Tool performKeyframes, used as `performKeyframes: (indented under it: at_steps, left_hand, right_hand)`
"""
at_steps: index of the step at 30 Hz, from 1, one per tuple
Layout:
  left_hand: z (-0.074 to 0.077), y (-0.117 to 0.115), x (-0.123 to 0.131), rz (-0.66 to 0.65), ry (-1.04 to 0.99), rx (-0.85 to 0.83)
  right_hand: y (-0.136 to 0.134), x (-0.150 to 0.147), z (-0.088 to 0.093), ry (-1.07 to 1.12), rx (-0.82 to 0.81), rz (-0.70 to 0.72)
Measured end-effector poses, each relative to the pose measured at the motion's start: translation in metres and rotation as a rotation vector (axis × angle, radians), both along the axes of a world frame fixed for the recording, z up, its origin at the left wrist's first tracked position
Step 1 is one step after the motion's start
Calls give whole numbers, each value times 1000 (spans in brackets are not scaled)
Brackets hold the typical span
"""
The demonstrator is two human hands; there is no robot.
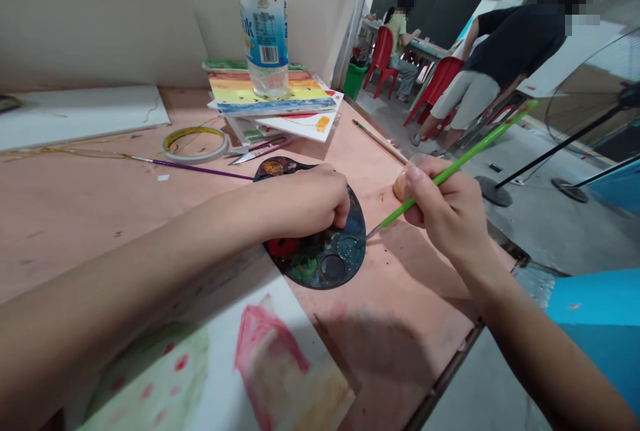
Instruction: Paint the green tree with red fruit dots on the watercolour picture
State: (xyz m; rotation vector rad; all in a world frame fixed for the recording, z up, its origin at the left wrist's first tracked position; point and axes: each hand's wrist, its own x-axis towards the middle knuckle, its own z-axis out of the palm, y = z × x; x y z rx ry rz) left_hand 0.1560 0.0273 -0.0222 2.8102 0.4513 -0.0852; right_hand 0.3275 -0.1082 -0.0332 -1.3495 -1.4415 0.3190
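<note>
From the head view, the right hand (pixel 445 207) pinches a slim green-handled paintbrush (pixel 440 181) between thumb and fingers, its metal-tipped end at a teal-smeared well of a round dark paint palette (pixel 325 271). The curled left hand (pixel 300 204) grips the palette from above. Both look light and stiff, the brush best held along its handle, the palette by its rim. Below the right hand, the peach wooden surface (pixel 400 284) ends at a metal-trimmed edge (pixel 445 367). Beyond the left hand lies a purple-handled paintbrush (pixel 200 167); beneath the left forearm, a sheet of pink-and-green painted paper (pixel 270 364).

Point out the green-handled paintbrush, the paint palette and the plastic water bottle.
Green-handled paintbrush (pixel 480 147): head view, on the handle.
Paint palette (pixel 305 265): head view, on mixed paint near its lower edge.
Plastic water bottle (pixel 265 37): head view, on its label.
</note>
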Motion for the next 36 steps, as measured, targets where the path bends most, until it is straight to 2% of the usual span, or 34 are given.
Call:
performKeyframes:
  at_steps: [6, 13, 18, 20, 23, 26, 28, 32, 36]
  left_hand:
    - [-5, 4, 0, -34, -8, -29]
    - [2, 1, 2, -32, 34, -30]
    - [7, -2, -2, -65, 50, 24]
    - [10, -7, -5, -42, 55, 63]
    - [9, -13, -9, -13, 11, 117]
    - [0, -13, -13, -70, -101, 164]
    - [-6, -10, -16, -134, -170, 203]
    - [-9, -4, -22, -215, -214, 243]
    - [-6, -2, -25, -240, -227, 209]
  right_hand:
    - [-1, 0, 3, -27, -11, -47]
    - [-2, -3, 7, -88, 4, -33]
    - [-7, -5, 14, -108, 170, -41]
    - [-12, -5, 14, -60, 222, 15]
    - [-22, -2, 8, -68, 189, 138]
    - [-30, 1, 1, -105, 110, 203]
    - [-33, 3, 2, -167, 114, 224]
    - [-30, 7, 19, -364, 59, 304]
    - [-16, 5, 36, -496, -22, 502]
